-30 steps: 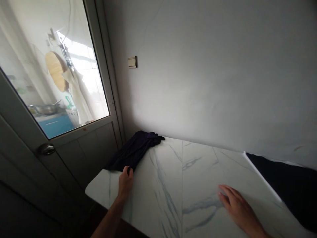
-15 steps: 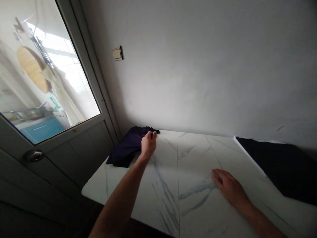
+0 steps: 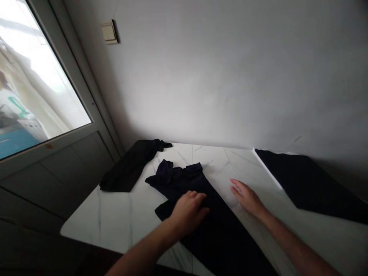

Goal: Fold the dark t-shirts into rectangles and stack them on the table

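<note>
A dark navy garment point(image 3: 218, 234), long and narrow like trousers, lies at a slant across the table, its crumpled end towards the wall and its lower part running out of view. On top of it rests my left hand point(image 3: 190, 211), fingers slightly bent and thumb apart, not visibly gripping the cloth. My right hand point(image 3: 247, 197) is just right of the garment, over the tabletop, open with thumb and fingers apart and nothing in it. A black folded garment point(image 3: 128, 166) lies further left, by the door.
The white marble-patterned table point(image 3: 115, 214) stands against a grey wall point(image 3: 201, 76). At its right lies a black piece of cloth or sheet with a white edge point(image 3: 313, 188). A door point(image 3: 74, 161) with a glass pane is on the left, and a light switch point(image 3: 109, 32) above.
The navy garment has come off the pile at the left and now lies across the middle, leaving the black garment uncovered. My left hand has moved nearer and rightward. The view has shifted.
</note>
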Demonstrator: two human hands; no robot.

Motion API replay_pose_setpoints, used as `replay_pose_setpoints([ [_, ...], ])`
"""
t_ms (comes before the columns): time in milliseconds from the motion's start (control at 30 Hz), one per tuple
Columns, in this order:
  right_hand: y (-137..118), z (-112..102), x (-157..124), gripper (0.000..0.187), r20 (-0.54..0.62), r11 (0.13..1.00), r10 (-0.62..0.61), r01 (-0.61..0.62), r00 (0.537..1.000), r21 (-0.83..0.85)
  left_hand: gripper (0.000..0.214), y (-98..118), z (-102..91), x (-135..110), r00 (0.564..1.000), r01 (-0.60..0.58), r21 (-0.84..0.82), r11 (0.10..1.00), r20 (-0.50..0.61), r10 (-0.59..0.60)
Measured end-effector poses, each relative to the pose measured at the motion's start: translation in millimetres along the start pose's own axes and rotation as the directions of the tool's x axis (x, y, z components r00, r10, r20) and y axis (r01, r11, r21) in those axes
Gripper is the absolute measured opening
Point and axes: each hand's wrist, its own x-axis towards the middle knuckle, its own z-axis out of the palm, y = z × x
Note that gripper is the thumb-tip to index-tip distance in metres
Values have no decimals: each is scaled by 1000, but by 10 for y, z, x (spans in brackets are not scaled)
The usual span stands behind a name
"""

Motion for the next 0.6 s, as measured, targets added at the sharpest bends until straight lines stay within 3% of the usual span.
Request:
replay_pose_setpoints([
  [67, -172, 40, 202, 54, 18, 998, -54, 53, 998, 19, 41, -363, -227, 117, 988, 115, 150, 982, -118, -98],
  [167, -526, 189, 589, 56, 42, 976, -216, 216, 976, 1, 55, -878, -494, 250, 926, 342, 312, 886, -274, -261],
  [233, -748, 327, 831, 56, 88, 959, -282, 283, 955, 1, 65, -1178, -585, 268, 866, 493, 356, 794, -293, -406],
  [300, -912, 461, 999, 49, 156, 948, -315, 318, 936, 5, 62, -1435, -616, 242, 830, 557, 356, 751, -258, -494],
  [367, -1003, 558, 1069, 33, 212, 941, -333, 340, 919, 8, 41, -1628, -622, 199, 829, 559, 304, 771, -232, -509],
  [433, -1020, 585, 1042, 23, 190, 946, -320, 322, 928, 18, 23, -1726, -634, 158, 841, 526, 174, 833, -252, -478],
  [533, -906, 448, 853, 26, -2, 975, -199, 199, 980, 101, 28, -1655, -680, 91, 842, 365, -182, 913, -354, -407],
  [600, -747, 233, 644, 28, -168, 977, -101, 130, 981, 171, 40, -1475, -722, 23, 821, 233, -432, 872, -393, -414],
])
